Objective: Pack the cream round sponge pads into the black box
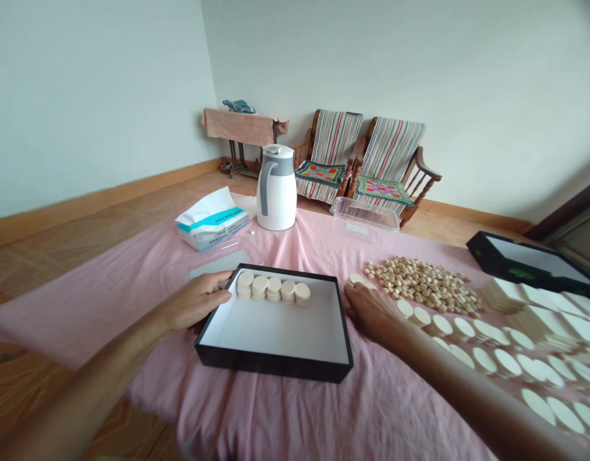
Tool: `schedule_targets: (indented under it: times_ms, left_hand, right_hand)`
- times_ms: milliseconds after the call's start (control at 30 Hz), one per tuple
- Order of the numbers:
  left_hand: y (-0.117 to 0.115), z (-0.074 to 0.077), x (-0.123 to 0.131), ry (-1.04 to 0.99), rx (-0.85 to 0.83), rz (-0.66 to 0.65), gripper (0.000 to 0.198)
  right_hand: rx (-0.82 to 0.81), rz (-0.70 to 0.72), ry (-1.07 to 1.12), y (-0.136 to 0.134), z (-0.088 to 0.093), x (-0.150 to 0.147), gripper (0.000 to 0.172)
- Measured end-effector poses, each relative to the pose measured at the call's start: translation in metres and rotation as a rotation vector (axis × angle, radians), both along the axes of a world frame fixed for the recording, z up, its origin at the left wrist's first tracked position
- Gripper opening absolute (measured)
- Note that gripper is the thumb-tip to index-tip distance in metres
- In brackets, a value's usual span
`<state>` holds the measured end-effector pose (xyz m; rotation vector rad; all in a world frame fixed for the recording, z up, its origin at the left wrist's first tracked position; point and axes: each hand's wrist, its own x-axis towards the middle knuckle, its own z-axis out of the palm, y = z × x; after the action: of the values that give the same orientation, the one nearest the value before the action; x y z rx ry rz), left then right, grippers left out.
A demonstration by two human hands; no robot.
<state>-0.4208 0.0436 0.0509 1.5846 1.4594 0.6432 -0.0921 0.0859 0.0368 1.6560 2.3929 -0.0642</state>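
Note:
A shallow black box with a white inside [270, 333] lies on the pink cloth, and a row of cream disc stacks [274, 289] stands along its far wall. My left hand [196, 299] lies over the box's left rim, fingertips close to the nearest stack. My right hand [366, 312] rests just beyond the box's right rim, palm down on a few cream discs [355, 279]; whatever lies under the fingers is hidden. To its right spreads a heap of small beige round pieces [422, 285], with rows of larger cream discs [487, 349] beyond.
A tissue packet [212, 221] and a white thermal jug [276, 189] stand beyond the box, beside a clear plastic tub [364, 214]. A black open case [530, 259] lies at right. Two striped wooden armchairs [359, 160] stand against the wall.

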Motion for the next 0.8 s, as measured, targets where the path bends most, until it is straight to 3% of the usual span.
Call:
schedule_targets:
  times_ms: [267,367,533,667,800]
  left_hand:
    - [0.002,0.0,0.003,-0.018,-0.015,-0.022,0.053]
    - [0.002,-0.001,0.004,-0.025,-0.021,-0.021,0.052]
    - [0.002,-0.002,0.004,-0.055,-0.007,-0.036,0.05]
    - [0.004,-0.002,0.009,-0.053,0.002,-0.054,0.051]
    - [0.006,0.003,0.02,0.023,0.041,-0.079,0.052]
  right_hand:
    - [-0.002,0.016,0.027,0.004,-0.012,0.004,0.018]
    - [-0.006,0.021,0.056,0.003,-0.009,0.006,0.018]
    - [0.069,0.05,0.111,0.004,0.03,0.011,0.019]
    - [0.107,0.108,0.176,0.003,0.064,-0.002,0.018]
    - [0.065,0.221,0.21,-0.001,0.069,-0.027,0.018]
